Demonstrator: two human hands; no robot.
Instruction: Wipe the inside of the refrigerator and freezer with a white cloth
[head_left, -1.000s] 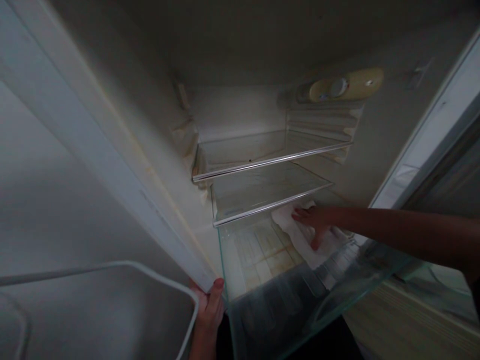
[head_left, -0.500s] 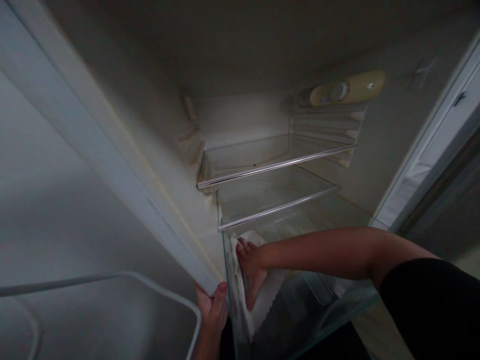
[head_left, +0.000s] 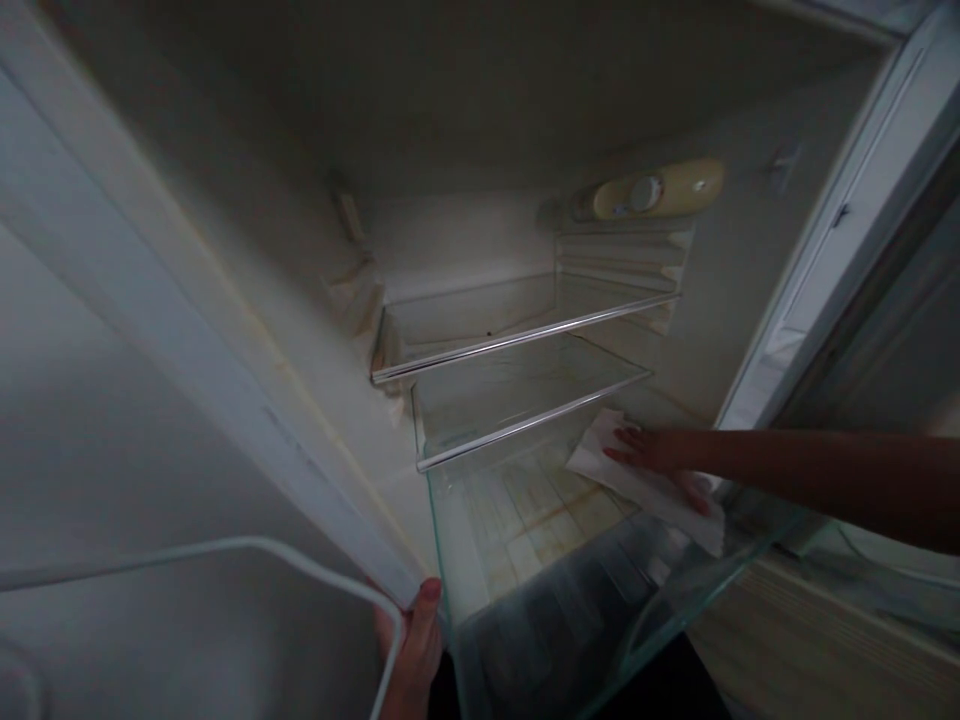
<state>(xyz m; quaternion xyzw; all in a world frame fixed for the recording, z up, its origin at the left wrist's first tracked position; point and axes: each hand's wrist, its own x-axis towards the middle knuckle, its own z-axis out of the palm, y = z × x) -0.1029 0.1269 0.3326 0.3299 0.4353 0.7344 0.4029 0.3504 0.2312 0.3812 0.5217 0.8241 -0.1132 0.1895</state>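
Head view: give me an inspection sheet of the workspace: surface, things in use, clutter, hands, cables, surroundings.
Surface: glass panel; brownish stains on or beneath it, cannot tell which.
Things in use: white cloth, over the right part of the glass panel.
Clutter: small dark speck on the upper shelf.
Hands: right hand flat on the white cloth; left hand gripping the pale edge.
Cables: white curved line at lower left, rod or cord unclear.
Surroundings: dim fridge interior, lower shelf, yellowish control unit.
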